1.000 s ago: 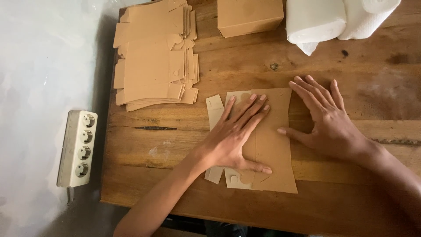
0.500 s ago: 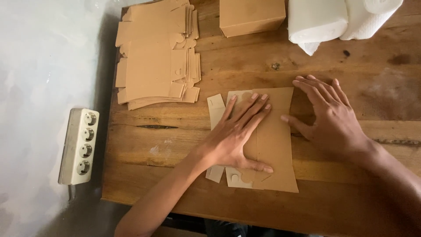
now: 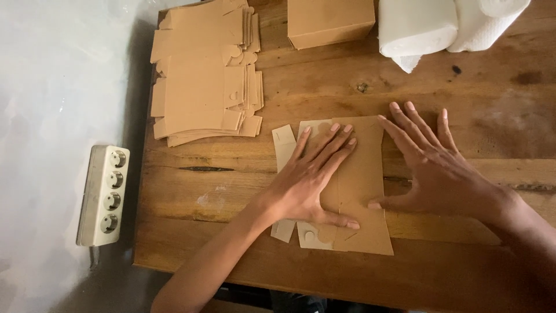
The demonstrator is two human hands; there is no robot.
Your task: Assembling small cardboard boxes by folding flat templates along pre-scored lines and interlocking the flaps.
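Down on the table (image 3: 231, 191), a flat box blank (image 3: 359, 191) lies near the front edge, about the middle. The left hand (image 3: 310, 179) lies flat on its left half, fingers spread toward the back. The right hand (image 3: 434, 171) lies just right of it, thumb and fingertips touching the blank's right edge, palm on the table. Behind and to the left, a stack of flat blanks (image 3: 202, 75) lies at the table's back-left corner. Right of that stack, at the back edge, stands a folded box (image 3: 329, 22); further right lie two paper rolls (image 3: 446, 23), side by side. Off the table's left edge, a power strip (image 3: 104, 194) lies well apart from the hands.
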